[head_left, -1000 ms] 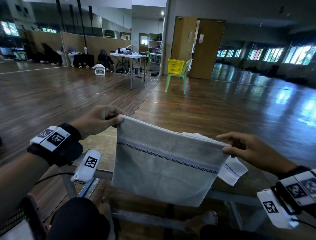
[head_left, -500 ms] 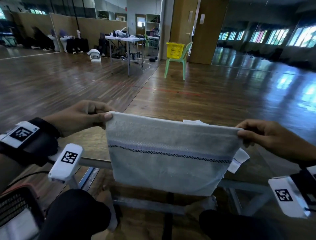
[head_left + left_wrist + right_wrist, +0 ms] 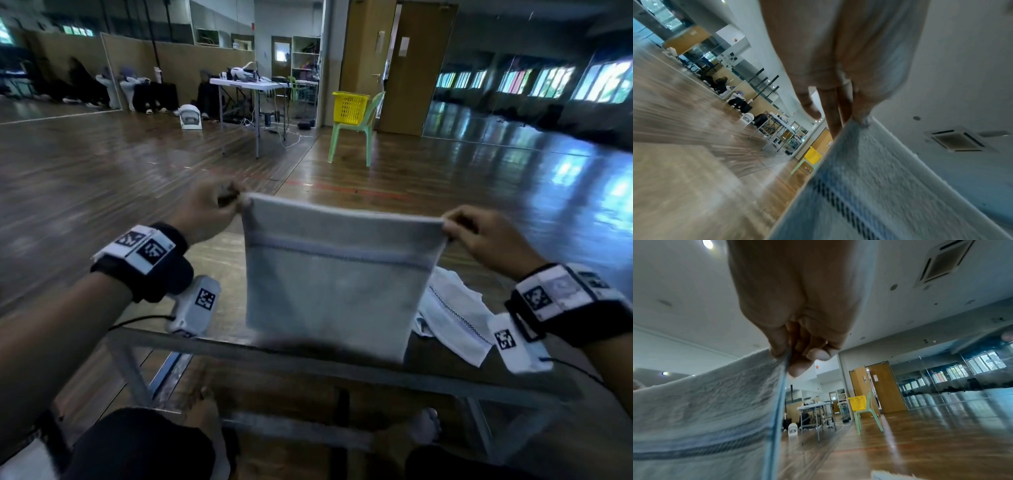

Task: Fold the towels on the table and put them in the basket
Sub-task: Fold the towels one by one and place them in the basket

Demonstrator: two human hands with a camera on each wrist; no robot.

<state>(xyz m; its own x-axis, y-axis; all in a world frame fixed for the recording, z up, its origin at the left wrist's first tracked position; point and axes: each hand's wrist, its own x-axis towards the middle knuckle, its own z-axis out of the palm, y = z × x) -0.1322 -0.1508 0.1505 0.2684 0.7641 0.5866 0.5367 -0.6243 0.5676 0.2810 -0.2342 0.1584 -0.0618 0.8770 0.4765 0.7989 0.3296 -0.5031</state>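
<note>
A grey towel point(image 3: 337, 277) with a dark checked stripe hangs doubled in the air over the glass table point(image 3: 308, 356). My left hand point(image 3: 219, 210) pinches its upper left corner, and my right hand point(image 3: 469, 233) pinches its upper right corner. In the left wrist view the fingers point(image 3: 861, 104) clamp the towel point(image 3: 879, 186) edge. In the right wrist view thumb and fingers point(image 3: 797, 353) nip the towel point(image 3: 705, 410) corner. A second white towel point(image 3: 452, 318) lies crumpled on the table at the right. A yellow basket point(image 3: 350, 108) stands on a green chair far ahead.
The green chair point(image 3: 356, 137) stands by wooden doors point(image 3: 411, 65) across a wide wooden floor. A white folding table point(image 3: 250, 102) with gear sits at the back left, and people sit along the far left wall. My knees are under the table's front edge.
Both hands have raised the towel and drawn closer together, so it hangs narrower. The white towel behind it now shows at the right on the table.
</note>
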